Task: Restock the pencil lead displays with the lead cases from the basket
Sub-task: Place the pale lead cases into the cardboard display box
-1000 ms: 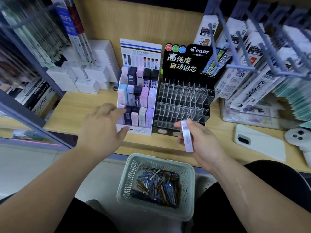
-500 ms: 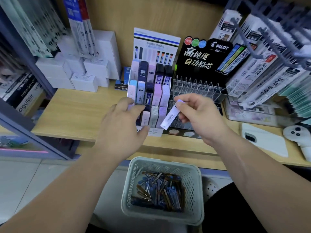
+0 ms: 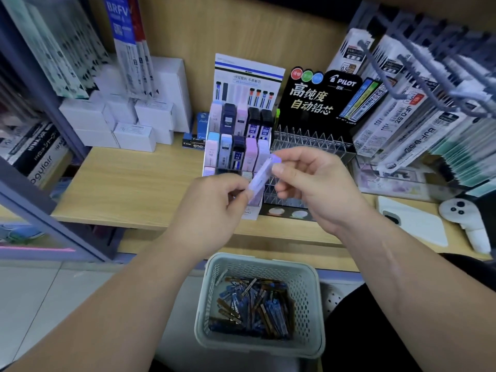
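- While both hands meet in front of the displays, a pale lilac lead case (image 3: 261,178) hangs between them above the shelf edge, tilted, with its upper end toward 1 o'clock and its lower end toward 7 o'clock.
- Right hand (image 3: 314,186): thumb and fingers pinch the upper end of the case; the remaining fingers are curled.
- Left hand (image 3: 214,208): fingertips pinch the lower end; the knuckles face the camera.
- White tiered display (image 3: 237,146), just behind the case at 11 o'clock: stepped rows of upright pastel and dark cases. The front row is largely hidden by the left hand.
- Clear acrylic display (image 3: 311,145), at 1 o'clock from the case, touching the white one on its right side: gridded slots, with a black Pilot header card (image 3: 316,98) standing behind.
- Basket (image 3: 307,296), at 6 o'clock, below the shelf: pale green, perforated walls, holding a loose heap of blue and brown lead cases (image 3: 252,307).
- Wooden shelf (image 3: 134,183) carries both displays.
- At 9 to 10 o'clock: stacked white boxes (image 3: 134,122).
- At 3 o'clock: a white phone (image 3: 418,226) lying flat, with a white controller (image 3: 461,210) just beyond it.
- At 2 o'clock: refill packs (image 3: 402,116) hanging on hooks.
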